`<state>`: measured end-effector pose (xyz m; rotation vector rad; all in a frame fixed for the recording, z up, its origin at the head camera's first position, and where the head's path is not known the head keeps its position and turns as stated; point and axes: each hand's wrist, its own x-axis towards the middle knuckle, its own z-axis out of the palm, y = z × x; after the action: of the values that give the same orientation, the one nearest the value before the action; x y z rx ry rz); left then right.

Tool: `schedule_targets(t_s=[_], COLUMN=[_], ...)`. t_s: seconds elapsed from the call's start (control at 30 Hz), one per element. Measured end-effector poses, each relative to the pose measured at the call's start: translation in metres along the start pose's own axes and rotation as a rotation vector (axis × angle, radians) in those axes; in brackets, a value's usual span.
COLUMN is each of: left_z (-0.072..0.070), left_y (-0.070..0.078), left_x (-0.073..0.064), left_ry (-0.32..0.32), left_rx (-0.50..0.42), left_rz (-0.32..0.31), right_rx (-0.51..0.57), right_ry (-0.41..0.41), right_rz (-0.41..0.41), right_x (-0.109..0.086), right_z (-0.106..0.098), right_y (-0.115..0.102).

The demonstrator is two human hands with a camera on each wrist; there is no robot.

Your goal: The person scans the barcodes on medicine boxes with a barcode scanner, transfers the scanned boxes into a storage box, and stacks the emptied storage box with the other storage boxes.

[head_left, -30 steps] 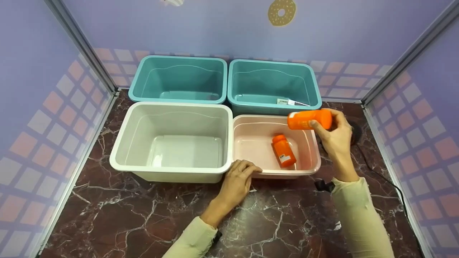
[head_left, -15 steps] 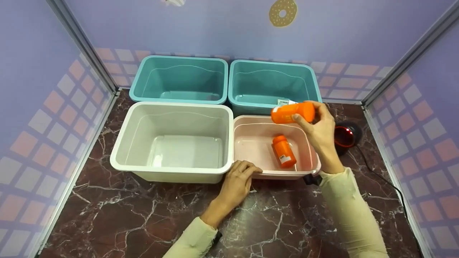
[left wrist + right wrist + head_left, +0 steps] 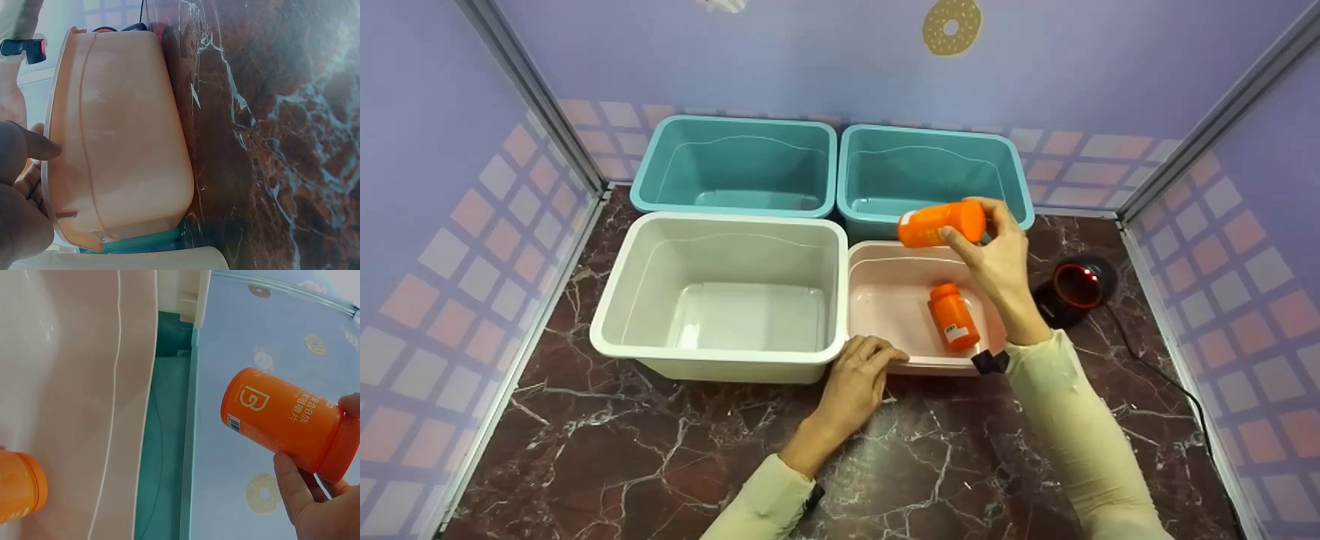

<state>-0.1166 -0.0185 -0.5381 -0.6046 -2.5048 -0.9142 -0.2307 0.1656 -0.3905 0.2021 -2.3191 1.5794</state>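
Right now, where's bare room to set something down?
Bare: marble tabletop in front of the white bin, left of the left sleeve; the white bin's floor. Crowded: the pink bin, orange bottle inside, right hand across its right side (head view); beyond that side, a black device.

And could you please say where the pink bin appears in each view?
Head: the pink bin lies right of centre.
Left wrist: left of centre, its outer wall facing the camera.
Right wrist: along the left side, inner wall showing.
Shared landmark: the white bin beside it.
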Motion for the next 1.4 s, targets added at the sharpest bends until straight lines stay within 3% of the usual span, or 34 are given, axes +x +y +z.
schedule_targets(t_s=[0.6, 0.83, 1.07, 1.4], left_z=[0.001, 0.001, 0.000, 0.001], left_y=[-0.001, -0.002, -0.001, -0.001], left_x=[0.000, 0.002, 0.002, 0.001], left_ry=[0.000, 0.008, 0.003, -0.010], left_rx=[0.005, 0.003, 0.006, -0.003], left_rz=[-0.013, 0.000, -0.003, -0.012], right_rx=[0.089, 0.073, 0.078, 0.031], right_ry=[-0.060, -0.057, -0.077, -0.106], right_rz=[-0.024, -0.039, -0.070, 0.000], right_x=[0.015, 0.032, 0.042, 0.049], right_z=[0.035, 0.054, 0.065, 0.081], right_y=[-0.008, 0.019, 0.022, 0.014])
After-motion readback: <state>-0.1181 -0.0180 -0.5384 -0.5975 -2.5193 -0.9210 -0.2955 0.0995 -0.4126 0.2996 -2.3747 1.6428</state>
